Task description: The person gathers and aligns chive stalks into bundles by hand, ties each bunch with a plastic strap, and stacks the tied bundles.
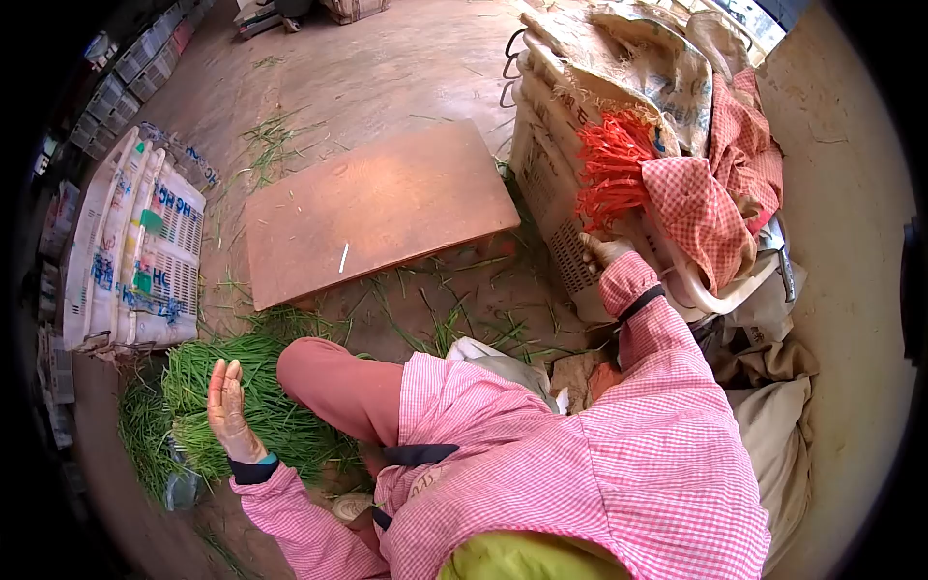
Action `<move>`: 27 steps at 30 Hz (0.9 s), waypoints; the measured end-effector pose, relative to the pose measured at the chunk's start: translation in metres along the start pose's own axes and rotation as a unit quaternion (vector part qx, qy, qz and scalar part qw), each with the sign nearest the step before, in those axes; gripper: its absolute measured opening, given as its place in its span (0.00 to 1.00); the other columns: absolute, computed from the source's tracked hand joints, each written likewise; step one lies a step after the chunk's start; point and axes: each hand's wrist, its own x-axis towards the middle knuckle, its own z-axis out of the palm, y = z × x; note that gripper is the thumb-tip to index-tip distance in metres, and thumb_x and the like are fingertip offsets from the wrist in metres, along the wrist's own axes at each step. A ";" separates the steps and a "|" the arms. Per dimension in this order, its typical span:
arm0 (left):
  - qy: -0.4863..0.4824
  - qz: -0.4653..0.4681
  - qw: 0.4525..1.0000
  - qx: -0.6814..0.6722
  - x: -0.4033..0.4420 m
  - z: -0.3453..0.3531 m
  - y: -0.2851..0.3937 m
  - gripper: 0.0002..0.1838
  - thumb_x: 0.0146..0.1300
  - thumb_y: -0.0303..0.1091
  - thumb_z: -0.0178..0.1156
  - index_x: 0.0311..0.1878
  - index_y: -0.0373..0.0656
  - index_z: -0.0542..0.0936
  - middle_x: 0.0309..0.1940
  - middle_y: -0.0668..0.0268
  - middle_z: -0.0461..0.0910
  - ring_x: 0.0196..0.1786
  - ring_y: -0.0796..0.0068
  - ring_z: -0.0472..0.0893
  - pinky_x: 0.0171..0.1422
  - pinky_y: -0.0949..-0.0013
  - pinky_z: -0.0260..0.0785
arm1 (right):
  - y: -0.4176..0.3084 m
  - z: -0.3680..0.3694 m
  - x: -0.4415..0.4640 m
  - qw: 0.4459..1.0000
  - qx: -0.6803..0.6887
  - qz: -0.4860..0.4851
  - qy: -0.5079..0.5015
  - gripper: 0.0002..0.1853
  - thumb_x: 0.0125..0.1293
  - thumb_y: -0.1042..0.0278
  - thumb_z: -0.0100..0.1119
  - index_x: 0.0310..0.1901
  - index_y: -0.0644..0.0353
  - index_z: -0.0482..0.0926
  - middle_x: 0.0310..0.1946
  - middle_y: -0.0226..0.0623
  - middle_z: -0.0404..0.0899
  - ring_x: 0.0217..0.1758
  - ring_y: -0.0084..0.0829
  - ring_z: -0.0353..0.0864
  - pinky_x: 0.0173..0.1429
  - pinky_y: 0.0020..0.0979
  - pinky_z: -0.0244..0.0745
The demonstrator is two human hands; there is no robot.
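Note:
My left hand (230,411) is raised at the edge of a heap of cut green stalks, like chives (237,391), on the floor by my knee. Its fingers are stretched out and nothing shows in them. At the stacked crates, my right hand (606,250) has curled fingers just under a bunch of red strips (616,164). Whether it grips a strip I cannot make out. The strips hang over the rim of the top crate (720,302), beside a red checked cloth (706,208).
A low brown board (382,208) stands ahead, with a small white piece (344,257) on it. White crates (145,246) stand at left. Woven sacks (648,58) cover the right-hand stack, and a knife (787,275) rests at its side. Loose stalks (454,314) litter the floor.

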 end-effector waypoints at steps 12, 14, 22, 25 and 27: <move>0.106 -0.032 0.993 -0.030 -0.016 -0.081 -0.037 0.23 0.59 0.26 0.54 0.57 0.31 0.64 0.48 0.55 0.74 0.53 0.70 0.72 0.61 0.73 0.61 | 0.003 0.110 0.042 0.928 0.316 -0.007 -0.198 0.12 0.64 0.59 0.50 0.46 0.54 0.73 0.28 0.27 0.77 0.22 0.21 0.73 0.22 0.18 0.63; 0.114 -0.029 0.992 -0.049 -0.013 -0.101 -0.048 0.23 0.58 0.26 0.55 0.57 0.30 0.65 0.47 0.56 0.74 0.53 0.71 0.73 0.62 0.72 0.60 | -0.013 0.179 0.043 0.881 0.354 -0.026 -0.312 0.13 0.64 0.60 0.49 0.46 0.56 0.73 0.29 0.28 0.78 0.23 0.20 0.76 0.19 0.17 0.69; 0.208 -0.025 0.978 -0.010 -0.016 -0.195 -0.087 0.21 0.58 0.25 0.55 0.55 0.30 0.66 0.47 0.57 0.75 0.51 0.72 0.74 0.59 0.75 0.63 | -0.050 0.488 0.011 0.813 0.439 0.202 -0.325 0.09 0.64 0.66 0.50 0.39 0.63 0.73 0.32 0.34 0.79 0.29 0.30 0.78 0.32 0.30 0.77; 0.312 -0.018 0.949 -0.029 -0.029 -0.231 -0.092 0.17 0.58 0.21 0.53 0.52 0.30 0.69 0.44 0.56 0.76 0.48 0.74 0.76 0.57 0.75 0.66 | -0.015 0.530 0.047 0.621 0.400 0.150 -0.657 0.23 0.62 0.51 0.49 0.49 0.63 0.69 0.37 0.36 0.77 0.39 0.32 0.75 0.43 0.27 0.74; 0.414 -0.030 0.906 -0.081 -0.037 -0.268 -0.109 0.18 0.55 0.19 0.56 0.50 0.30 0.71 0.41 0.57 0.78 0.44 0.74 0.77 0.54 0.75 0.69 | -0.037 0.544 0.019 0.634 0.194 0.259 -0.702 0.32 0.58 0.39 0.50 0.51 0.63 0.68 0.34 0.33 0.78 0.30 0.27 0.74 0.33 0.21 0.70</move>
